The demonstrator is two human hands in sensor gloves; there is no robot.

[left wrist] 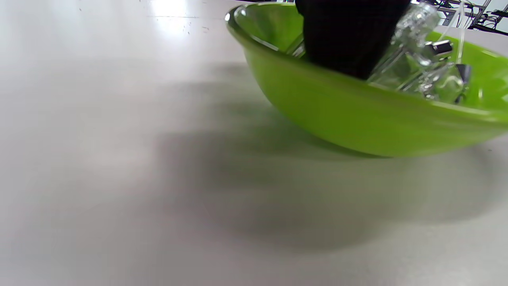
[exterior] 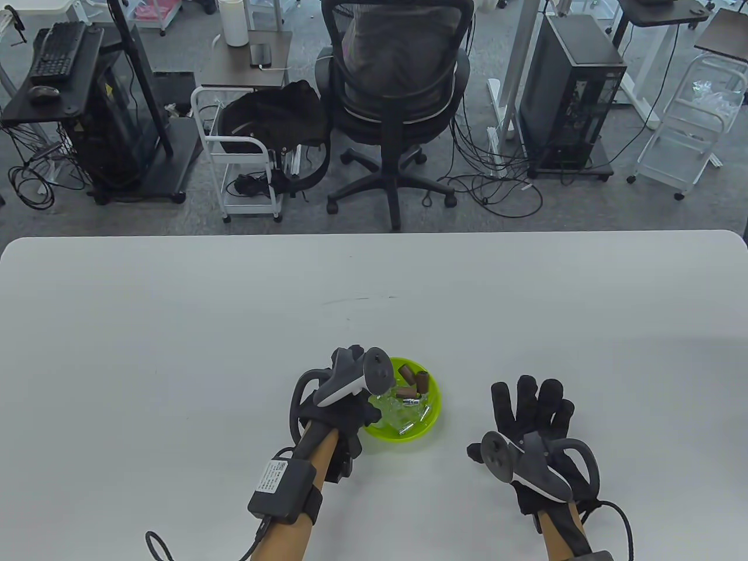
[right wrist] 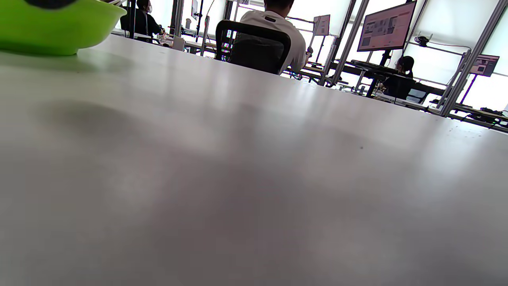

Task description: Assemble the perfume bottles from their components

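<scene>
The right hand's fingers (exterior: 534, 403) lie straight and apart on the table (exterior: 175, 327). The left hand (exterior: 350, 403) reaches into the green bowl (exterior: 432, 418); its fingers are hidden, so their grip cannot be told.

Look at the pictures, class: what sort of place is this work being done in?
Probably an office or lab workspace: beyond the white table stand a mesh office chair, computer towers with cables, and a keyboard; a wall monitor hangs farther off.
</scene>
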